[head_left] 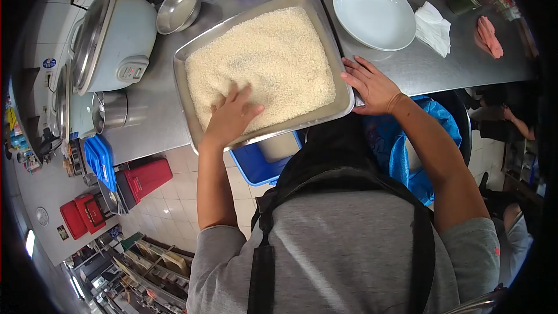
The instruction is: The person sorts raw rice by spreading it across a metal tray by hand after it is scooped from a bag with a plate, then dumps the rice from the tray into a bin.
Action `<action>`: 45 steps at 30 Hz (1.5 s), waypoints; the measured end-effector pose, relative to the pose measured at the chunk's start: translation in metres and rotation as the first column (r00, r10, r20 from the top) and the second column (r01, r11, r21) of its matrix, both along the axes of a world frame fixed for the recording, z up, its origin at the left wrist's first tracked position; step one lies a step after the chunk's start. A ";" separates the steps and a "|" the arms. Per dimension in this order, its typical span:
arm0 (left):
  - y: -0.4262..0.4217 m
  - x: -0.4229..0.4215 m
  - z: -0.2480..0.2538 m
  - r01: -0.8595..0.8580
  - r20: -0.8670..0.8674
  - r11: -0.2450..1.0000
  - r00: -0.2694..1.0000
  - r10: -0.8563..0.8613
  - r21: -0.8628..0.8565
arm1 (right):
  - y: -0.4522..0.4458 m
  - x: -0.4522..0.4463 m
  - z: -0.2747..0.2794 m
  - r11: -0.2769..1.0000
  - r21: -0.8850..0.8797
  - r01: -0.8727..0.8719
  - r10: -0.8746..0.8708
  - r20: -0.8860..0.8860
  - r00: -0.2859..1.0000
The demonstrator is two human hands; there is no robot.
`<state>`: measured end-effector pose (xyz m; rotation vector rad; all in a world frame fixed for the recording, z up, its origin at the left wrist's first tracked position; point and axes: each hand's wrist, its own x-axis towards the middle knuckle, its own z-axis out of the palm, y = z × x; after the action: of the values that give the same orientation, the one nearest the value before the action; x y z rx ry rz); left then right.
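A shallow metal tray (181, 90) full of uncooked white rice (290, 46) sits on the steel counter in front of me. My left hand (232, 116) is in the rice near the tray's front left, fingers apart and their tips partly sunk in the grains. Around those fingers the rice is pushed into ridges, and a thin patch farther back lets the metal show. My right hand (375, 86) lies at the tray's right edge by the front corner, fingers stretched out and touching the rim.
Left of the tray stand a large rice cooker (125, 40) and a metal bowl (179, 9). A white plate (372, 11) and crumpled tissue (433, 29) lie to the right. Below the counter edge are a blue bin (256, 168) and a blue bag (407, 157). Another person's arm (519, 125) shows far right.
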<state>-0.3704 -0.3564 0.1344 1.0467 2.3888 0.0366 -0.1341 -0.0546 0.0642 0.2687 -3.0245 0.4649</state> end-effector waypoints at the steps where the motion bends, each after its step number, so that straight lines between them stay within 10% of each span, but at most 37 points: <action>1: 0.010 0.005 0.011 0.017 -0.008 0.999 1.000 -0.017 0.027 | 0.000 0.000 0.000 1.000 0.005 0.002 -0.002 0.004 1.000; 6: 0.068 0.040 0.006 0.217 -0.219 0.891 0.966 -0.138 0.398 | 0.000 -0.001 -0.001 1.000 0.009 0.000 0.000 0.011 1.000; 12: 0.099 0.060 -0.032 0.454 -0.043 0.656 0.840 -0.541 0.603 | -0.001 0.000 0.000 1.000 -0.004 -0.002 0.002 -0.024 1.000; 24: 0.025 -0.023 0.032 0.265 0.071 0.906 0.950 -0.304 0.330 | -0.001 -0.001 0.003 1.000 -0.018 0.007 -0.007 -0.013 1.000; 32: 0.152 -0.004 -0.018 0.442 -0.222 0.612 0.888 -0.404 0.656 | 0.000 0.000 0.003 0.999 -0.039 0.005 -0.005 -0.003 1.000; 41: 0.076 -0.019 0.001 0.593 -0.021 0.695 0.767 -0.642 0.406 | 0.001 -0.002 0.006 0.999 -0.053 -0.009 0.010 0.023 1.000; 45: 0.075 -0.042 0.037 0.405 0.297 0.868 0.823 -0.483 0.288 | 0.003 -0.002 0.009 0.998 -0.061 -0.020 0.023 0.037 0.999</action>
<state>-0.4126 -0.2816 0.1718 1.5362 1.7876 0.2974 -0.1360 -0.0512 0.0727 0.2922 -3.0408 0.5686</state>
